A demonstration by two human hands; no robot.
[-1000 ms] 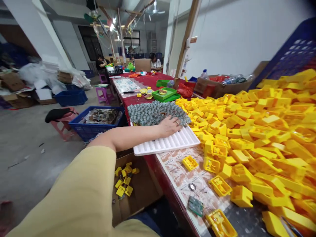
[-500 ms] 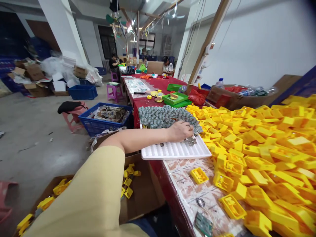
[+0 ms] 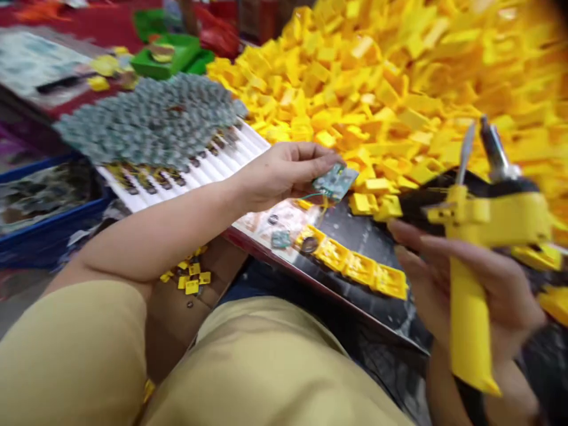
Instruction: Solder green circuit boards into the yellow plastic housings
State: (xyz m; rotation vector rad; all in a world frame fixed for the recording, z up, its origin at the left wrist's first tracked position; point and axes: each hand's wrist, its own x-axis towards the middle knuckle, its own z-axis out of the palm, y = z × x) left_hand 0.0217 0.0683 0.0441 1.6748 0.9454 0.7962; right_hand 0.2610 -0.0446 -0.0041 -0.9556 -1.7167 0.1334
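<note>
Well, left hand (image 3: 281, 174) outstretched, pinching circuit board (image 3: 336, 183)

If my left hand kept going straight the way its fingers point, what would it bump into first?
Probably the heap of yellow plastic casings, with the circuit board in your left hand touching first. Height is hard to judge, so it might pass above them.

Heavy motion blur, edges smeared
</note>
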